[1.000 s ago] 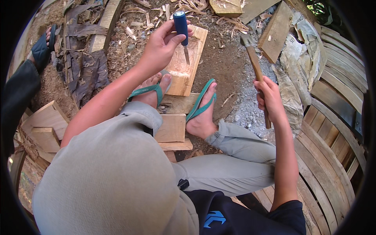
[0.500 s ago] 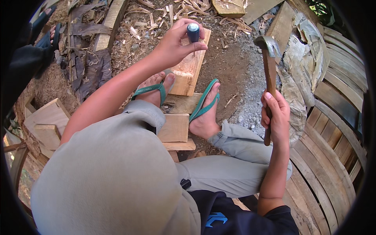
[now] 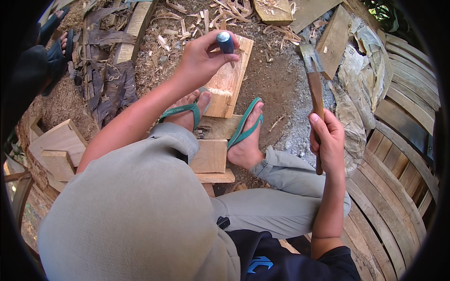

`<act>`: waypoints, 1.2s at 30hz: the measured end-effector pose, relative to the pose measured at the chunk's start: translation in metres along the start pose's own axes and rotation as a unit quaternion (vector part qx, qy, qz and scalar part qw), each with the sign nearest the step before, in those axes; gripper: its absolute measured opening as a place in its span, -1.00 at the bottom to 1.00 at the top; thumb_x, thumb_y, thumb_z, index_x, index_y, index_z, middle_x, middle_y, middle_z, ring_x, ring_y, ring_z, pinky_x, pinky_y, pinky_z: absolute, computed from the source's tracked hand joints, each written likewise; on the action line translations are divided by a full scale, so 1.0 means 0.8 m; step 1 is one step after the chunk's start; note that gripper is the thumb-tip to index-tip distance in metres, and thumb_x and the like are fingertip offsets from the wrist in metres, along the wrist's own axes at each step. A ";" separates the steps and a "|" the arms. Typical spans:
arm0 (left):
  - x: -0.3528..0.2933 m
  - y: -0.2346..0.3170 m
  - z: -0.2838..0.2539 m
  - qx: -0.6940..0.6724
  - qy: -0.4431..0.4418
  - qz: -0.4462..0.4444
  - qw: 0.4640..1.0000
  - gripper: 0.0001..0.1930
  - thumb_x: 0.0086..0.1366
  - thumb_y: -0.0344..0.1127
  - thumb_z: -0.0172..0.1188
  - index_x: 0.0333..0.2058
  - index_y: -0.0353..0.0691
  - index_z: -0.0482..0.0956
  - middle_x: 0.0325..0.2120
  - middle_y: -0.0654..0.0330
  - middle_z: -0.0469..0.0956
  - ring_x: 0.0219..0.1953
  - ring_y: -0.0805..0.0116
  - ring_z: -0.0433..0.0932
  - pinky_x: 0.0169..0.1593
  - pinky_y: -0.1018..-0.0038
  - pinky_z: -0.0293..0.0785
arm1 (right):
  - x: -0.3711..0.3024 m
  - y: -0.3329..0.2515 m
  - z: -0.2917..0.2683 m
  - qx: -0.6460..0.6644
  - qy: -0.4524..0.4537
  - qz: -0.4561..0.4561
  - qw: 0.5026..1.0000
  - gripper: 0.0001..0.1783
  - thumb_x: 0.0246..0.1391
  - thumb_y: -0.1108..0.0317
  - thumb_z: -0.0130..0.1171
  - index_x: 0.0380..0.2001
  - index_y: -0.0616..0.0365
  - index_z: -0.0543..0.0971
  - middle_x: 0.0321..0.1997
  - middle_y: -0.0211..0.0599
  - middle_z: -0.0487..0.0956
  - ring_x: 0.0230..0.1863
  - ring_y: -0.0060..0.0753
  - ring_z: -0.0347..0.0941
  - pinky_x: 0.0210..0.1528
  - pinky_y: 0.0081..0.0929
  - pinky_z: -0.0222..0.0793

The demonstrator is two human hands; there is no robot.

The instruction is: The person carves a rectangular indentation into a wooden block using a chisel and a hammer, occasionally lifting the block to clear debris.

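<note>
At upper centre of the frame lies one pale wooden block (image 3: 228, 79), rough-cut and partly hollowed, pinned under my two feet in two green rubber sandals (image 3: 243, 124). My right hand (image 3: 328, 140), at centre right, is wrapped tight round the brown wooden handle of one hammer (image 3: 315, 89), its grey metal head raised. My left hand (image 3: 201, 58) pinches one blue-handled chisel (image 3: 225, 43) upright on the block. Curled wood shavings (image 3: 225, 9) litter the top edge.
</note>
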State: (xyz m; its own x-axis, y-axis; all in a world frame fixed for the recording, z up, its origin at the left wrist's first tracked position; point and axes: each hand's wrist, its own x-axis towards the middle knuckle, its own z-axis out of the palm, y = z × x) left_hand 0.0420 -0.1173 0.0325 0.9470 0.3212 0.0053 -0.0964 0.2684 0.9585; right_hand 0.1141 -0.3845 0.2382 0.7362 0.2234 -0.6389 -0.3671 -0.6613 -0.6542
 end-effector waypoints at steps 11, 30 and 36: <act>-0.001 -0.002 0.006 -0.022 -0.008 -0.014 1.000 -0.68 0.21 -0.56 0.42 -0.06 -0.33 0.60 -0.14 0.19 0.64 -0.03 0.42 0.64 0.15 0.39 0.66 | -0.008 -0.004 0.002 0.035 -0.027 -0.020 0.999 -0.70 0.40 0.31 0.09 0.04 0.28 0.56 -0.43 -0.53 0.46 -0.65 -0.85 0.23 -0.66 -0.76 0.05; -0.004 -0.001 0.029 -0.040 -0.008 -0.044 0.998 -0.76 0.23 -0.48 0.44 -0.12 -0.36 0.72 -0.25 0.22 0.74 -0.19 0.53 0.67 0.01 0.48 0.66 | -0.024 -0.062 0.075 -0.343 0.102 -0.423 0.832 -0.43 0.28 0.57 0.17 0.36 0.16 0.46 -0.23 -0.15 0.60 -0.36 -0.34 0.46 -0.23 -0.41 0.45; -0.004 0.001 0.022 0.015 -0.037 -0.105 0.994 -0.70 0.19 -0.49 0.48 -0.09 -0.40 0.72 -0.25 0.20 0.74 -0.19 0.53 0.67 0.00 0.50 0.70 | -0.024 -0.047 0.082 -0.378 0.040 -0.319 0.868 -0.43 0.28 0.60 0.16 0.35 0.21 0.45 -0.28 -0.17 0.58 -0.36 -0.37 0.44 -0.22 -0.47 0.43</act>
State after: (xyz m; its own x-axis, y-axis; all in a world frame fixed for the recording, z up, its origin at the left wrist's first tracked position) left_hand 0.0443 -0.1338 0.0386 0.9653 0.1926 -0.1763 0.1145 0.2947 0.9487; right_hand 0.0765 -0.3166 0.2483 0.7016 0.6857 -0.1939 0.5851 -0.7096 -0.3927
